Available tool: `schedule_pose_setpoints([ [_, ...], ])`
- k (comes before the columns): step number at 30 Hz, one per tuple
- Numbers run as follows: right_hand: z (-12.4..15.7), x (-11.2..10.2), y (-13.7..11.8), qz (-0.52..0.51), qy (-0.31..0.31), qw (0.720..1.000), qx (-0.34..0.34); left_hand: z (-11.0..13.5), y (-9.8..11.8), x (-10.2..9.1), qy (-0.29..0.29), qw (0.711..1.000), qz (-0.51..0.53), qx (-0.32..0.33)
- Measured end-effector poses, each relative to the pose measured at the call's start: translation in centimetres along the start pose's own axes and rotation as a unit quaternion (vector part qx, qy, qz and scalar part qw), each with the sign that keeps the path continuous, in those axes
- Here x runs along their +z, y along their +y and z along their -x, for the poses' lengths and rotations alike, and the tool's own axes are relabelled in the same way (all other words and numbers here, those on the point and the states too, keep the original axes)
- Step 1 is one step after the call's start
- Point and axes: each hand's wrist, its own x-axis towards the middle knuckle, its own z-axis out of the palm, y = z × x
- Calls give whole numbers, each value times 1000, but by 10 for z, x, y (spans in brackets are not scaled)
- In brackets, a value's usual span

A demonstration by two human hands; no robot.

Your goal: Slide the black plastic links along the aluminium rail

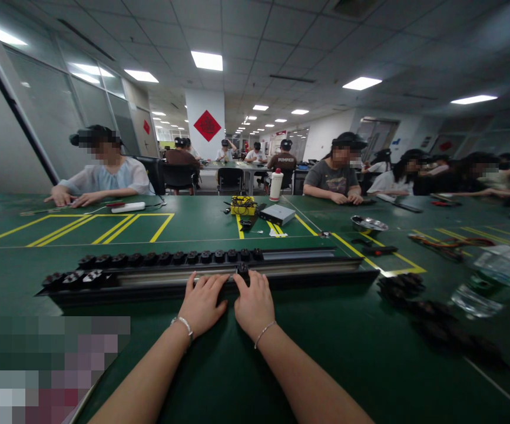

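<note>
A long black metal rail (317,269) with a pale inner channel lies across the green table in front of me. My left hand (202,303) rests on its near edge, fingers stretched out and holding nothing. Just right of it, my right hand (255,303) has its fingertips at a small black socket-like module (242,269), which sits in the channel; the fingers partly hide it. Several similar black modules (164,258) line the rear track, and a few more (73,278) sit at the left end, some with light faces.
Loose black modules (440,318) lie at the right beside a plastic bottle (484,277). Behind the rail are a metal bowl (368,224), a grey box (277,214), a yellow box (242,205) with cables and a white bottle (275,185). Other people sit across the table.
</note>
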Motion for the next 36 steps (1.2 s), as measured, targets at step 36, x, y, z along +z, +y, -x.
schedule_pose_setpoints([
  [36, 1, 0, 3, 0, 11, 1000, 13, 0, -2, 3, 8, 1000, 7, 4],
])
